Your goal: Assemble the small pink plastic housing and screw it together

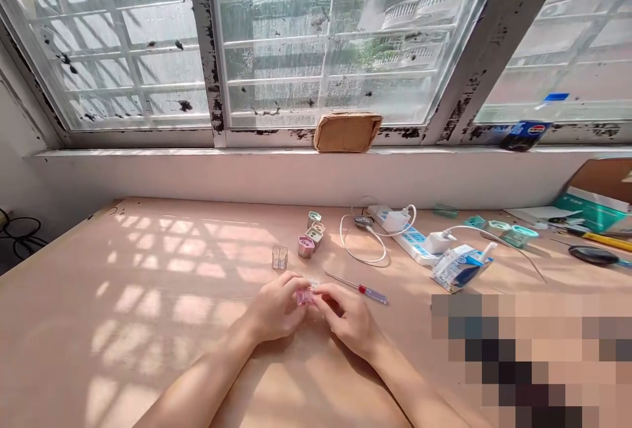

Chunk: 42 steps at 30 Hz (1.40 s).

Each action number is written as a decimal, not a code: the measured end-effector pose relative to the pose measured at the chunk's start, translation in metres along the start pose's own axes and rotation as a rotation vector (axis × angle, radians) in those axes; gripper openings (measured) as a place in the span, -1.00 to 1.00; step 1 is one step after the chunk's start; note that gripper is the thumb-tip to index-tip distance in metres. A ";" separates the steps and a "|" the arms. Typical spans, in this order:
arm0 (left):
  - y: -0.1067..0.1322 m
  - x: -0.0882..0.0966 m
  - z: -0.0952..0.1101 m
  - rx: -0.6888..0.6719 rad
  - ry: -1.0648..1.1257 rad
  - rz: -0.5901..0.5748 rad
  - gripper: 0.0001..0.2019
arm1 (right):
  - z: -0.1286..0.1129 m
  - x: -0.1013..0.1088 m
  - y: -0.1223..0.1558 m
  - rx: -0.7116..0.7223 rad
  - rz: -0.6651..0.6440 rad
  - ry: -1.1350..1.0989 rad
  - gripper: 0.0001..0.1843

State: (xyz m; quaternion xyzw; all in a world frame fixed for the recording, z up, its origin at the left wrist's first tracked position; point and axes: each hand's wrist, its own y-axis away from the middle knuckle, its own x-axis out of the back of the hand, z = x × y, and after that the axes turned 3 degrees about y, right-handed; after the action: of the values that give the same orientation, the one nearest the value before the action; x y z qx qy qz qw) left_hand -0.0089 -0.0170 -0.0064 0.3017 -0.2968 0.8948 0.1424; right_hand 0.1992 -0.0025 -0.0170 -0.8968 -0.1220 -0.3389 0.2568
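Above the wooden tabletop, my left hand (277, 306) and my right hand (351, 324) meet, both closed by their fingertips on a small pink translucent plastic piece (305, 296). Part of it is hidden behind the fingers, and its exact kind does not show. A bit of clear plastic (314, 282) shows just behind it, between the hands. Beyond my left hand stands a clear plastic case (279, 257). Farther back are a pink-topped small container (306, 246), a cream one (316, 231) and a green one (314, 218). To the right of my fingers lies a screwdriver (363, 288) with a red and clear handle.
A white power strip (407, 240) with plugs and white cables lies at the back right. A milk carton (460, 268) tilts beside it. Farther right are green-topped small containers (521, 236), a black oval object (592, 255) and a teal box (590, 209). The lower right corner is pixelated.
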 end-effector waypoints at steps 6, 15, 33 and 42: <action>-0.002 -0.003 -0.001 -0.049 -0.041 0.034 -0.63 | 0.018 0.000 -0.007 -0.030 0.130 0.147 -0.71; -0.003 0.001 0.002 0.012 -0.001 0.052 -0.64 | 0.028 -0.005 -0.007 -0.021 0.022 0.213 -0.55; -0.003 0.001 0.000 0.067 0.076 0.078 -0.67 | 0.023 -0.005 -0.007 -0.008 0.022 0.276 -0.70; -0.003 0.002 0.002 0.082 0.079 0.070 -0.72 | 0.022 -0.002 -0.007 -0.097 0.065 0.214 -0.75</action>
State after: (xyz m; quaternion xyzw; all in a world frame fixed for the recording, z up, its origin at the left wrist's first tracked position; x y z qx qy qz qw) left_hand -0.0085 -0.0155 -0.0023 0.2614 -0.2642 0.9218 0.1102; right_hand 0.2065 0.0156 -0.0298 -0.8704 -0.0483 -0.4296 0.2355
